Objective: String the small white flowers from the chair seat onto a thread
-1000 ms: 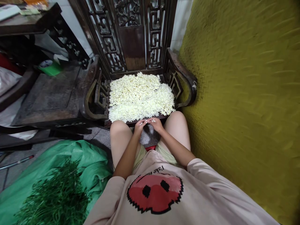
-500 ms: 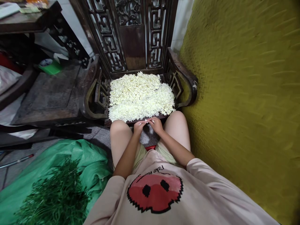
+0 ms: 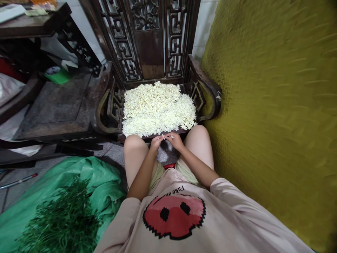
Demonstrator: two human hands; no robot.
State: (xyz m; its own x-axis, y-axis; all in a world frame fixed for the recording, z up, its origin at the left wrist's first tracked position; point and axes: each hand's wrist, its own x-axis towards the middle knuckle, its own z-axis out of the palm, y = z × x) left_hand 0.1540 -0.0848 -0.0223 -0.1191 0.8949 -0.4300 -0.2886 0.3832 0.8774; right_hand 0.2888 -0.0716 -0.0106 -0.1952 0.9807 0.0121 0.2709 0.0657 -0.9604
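Observation:
My left hand [image 3: 156, 142] and my right hand [image 3: 175, 140] meet fingertip to fingertip between my knees, just in front of the chair seat's edge. Both have their fingers closed. A small white flower [image 3: 163, 136] is pinched where the fingertips come together. Another small white bit [image 3: 172, 137] shows at the fingers of my right hand. Beyond the hands, a wide layer of white flowers [image 3: 155, 105] covers most of the seat of the dark carved wooden chair [image 3: 151, 49].
Green leafy stems [image 3: 63, 218] lie on a green sheet [image 3: 105, 179] at the lower left. A second wooden chair [image 3: 55, 105] at left holds a green tape roll [image 3: 57, 75]. A yellow textured surface [image 3: 271, 105] rises along the right.
The fingers have shifted slightly around the small flower at the fingertips. The white bit seen earlier at my left fingers no longer shows clearly.

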